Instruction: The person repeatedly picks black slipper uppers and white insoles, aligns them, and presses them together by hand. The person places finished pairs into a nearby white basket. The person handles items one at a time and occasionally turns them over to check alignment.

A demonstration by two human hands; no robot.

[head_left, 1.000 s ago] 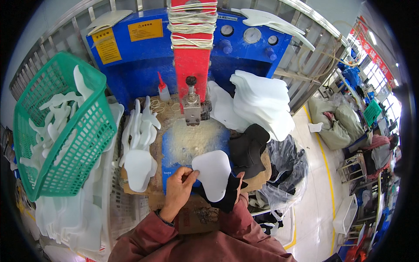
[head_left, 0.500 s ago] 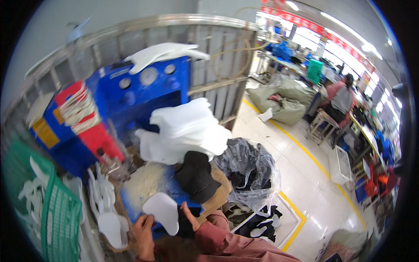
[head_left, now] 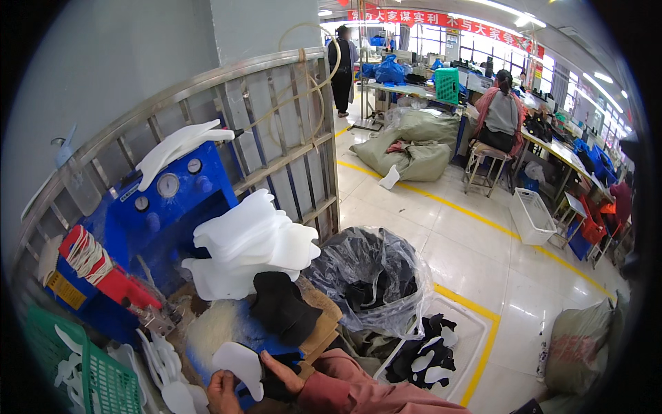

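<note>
My left hand (head_left: 224, 392) is closed, pinching the lower left edge of a white, rounded, flat cut piece (head_left: 238, 362) with a narrow end. Its narrow end points down towards me. My right hand (head_left: 284, 374) lies at the right edge of this piece with fingers stretched out. Black fabric (head_left: 277, 390) shows beside and under the right hand, partly hidden. Just beyond the hands, a black cut piece (head_left: 284, 308) rests over brown cardboard (head_left: 324, 303) and a blue surface (head_left: 258, 333) dusted with pale crumbs.
A stack of white cut pieces (head_left: 252, 241) stands before a blue machine with gauges (head_left: 167, 185). White pieces and a green basket (head_left: 107, 379) are at left. Right are a plastic-lined bin (head_left: 372, 276) and a white tray (head_left: 472, 345). A seated person (head_left: 502, 114) works farther off.
My view has turned right and up, so the bench appears lower and farther left. My right hand has come up against the white piece. A standing person now shows at the back.
</note>
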